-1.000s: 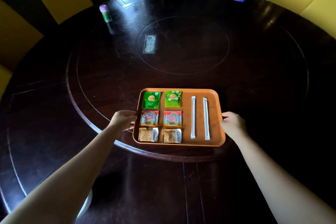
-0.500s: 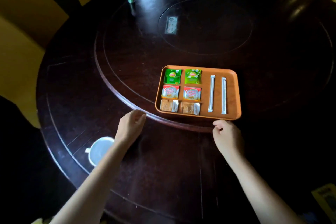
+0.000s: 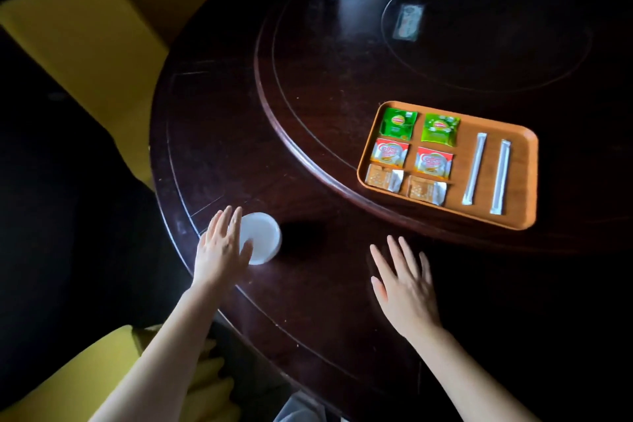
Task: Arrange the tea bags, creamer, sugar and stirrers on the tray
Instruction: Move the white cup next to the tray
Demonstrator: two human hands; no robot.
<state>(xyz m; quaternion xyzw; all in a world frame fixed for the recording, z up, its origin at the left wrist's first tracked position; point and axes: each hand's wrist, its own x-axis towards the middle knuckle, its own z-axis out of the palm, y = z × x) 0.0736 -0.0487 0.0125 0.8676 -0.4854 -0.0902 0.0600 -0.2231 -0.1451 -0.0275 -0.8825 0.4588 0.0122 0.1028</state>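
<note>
Tray (image 3: 527,178) items lie apart from both hands: left hand (image 3: 221,248) spread open over a white cup (image 3: 262,238), right hand (image 3: 404,284) open above the desk (image 3: 308,301). 2 tea bags (image 3: 398,123), 2 creamers (image 3: 389,152), 2 sugars (image 3: 383,178), 2 stirrers (image 3: 474,168) sit in rows.

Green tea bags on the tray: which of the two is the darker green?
The left tea bag, in the tray's far-left corner, is deeper green; the right tea bag beside it is a paler lime.
</note>
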